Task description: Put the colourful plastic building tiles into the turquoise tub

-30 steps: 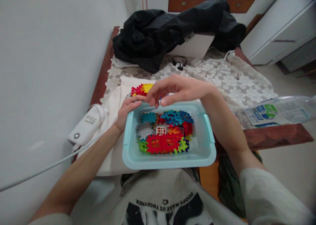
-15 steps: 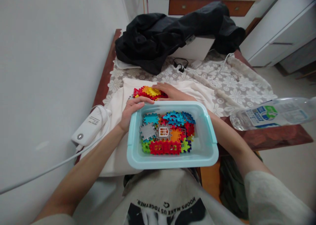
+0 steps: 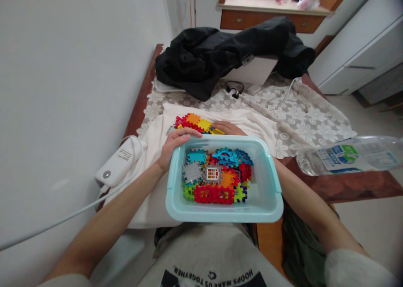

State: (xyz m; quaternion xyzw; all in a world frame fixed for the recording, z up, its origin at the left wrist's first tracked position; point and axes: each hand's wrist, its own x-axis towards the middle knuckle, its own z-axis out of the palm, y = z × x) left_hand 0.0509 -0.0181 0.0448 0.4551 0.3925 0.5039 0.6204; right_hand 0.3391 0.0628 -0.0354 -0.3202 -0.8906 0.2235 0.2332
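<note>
A light blue plastic bin [image 3: 220,214] sits at the table's near edge, over my lap, holding several interlocking plastic tiles [image 3: 217,175] in red, blue, orange, grey and green. My left hand [image 3: 176,142] curls over the bin's far left corner. My right hand [image 3: 228,128] lies behind the bin's far rim, mostly hidden, its fingertips against a joined cluster of red, orange and yellow tiles [image 3: 192,121] on the white cloth [image 3: 147,194].
A black jacket [image 3: 220,56] is heaped at the table's far end over a white box. Black earphones [image 3: 234,88] and a white cable lie on the lace cloth [image 3: 302,119]. A white power adapter [image 3: 118,165] lies left, a plastic bottle [image 3: 346,154] right.
My right hand dropped from above the bin to behind it, down onto the tile cluster on the cloth. The left hand stayed on the bin's corner. The view tilted up slightly.
</note>
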